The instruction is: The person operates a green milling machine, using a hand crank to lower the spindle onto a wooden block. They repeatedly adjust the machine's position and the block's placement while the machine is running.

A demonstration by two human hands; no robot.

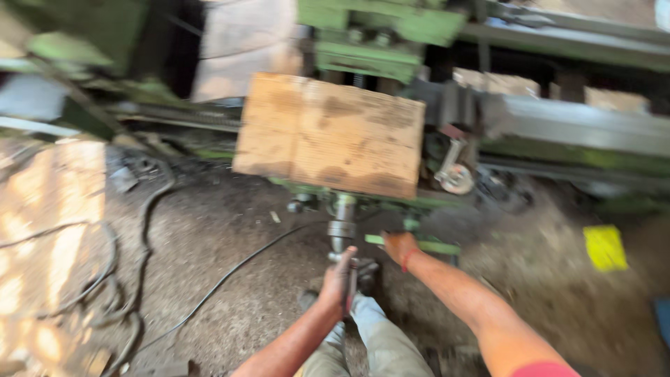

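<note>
Left hand [340, 281] wrapped around a dark handle [351, 283] just below the steel shaft [342, 222] under the wooden board [329, 134]. Right hand [399, 246] rests on a green bar [419, 244] of the green machine [380, 35], just right of the shaft; fingers blurred, can't tell if clamped. Black cable [230, 274] on dirt floor to the left, yellow piece [604, 247] well off right.

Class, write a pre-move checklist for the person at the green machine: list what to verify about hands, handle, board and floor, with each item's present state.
1. Left hand closed on crank handle: ok.
2. Right hand on green lever: ok; grip closure: cannot tell.
3. Wooden board lying flat on machine: ok.
4. Cables away from feet: cannot tell.
5. Picture sharp enough for fine detail: not ok.
</note>
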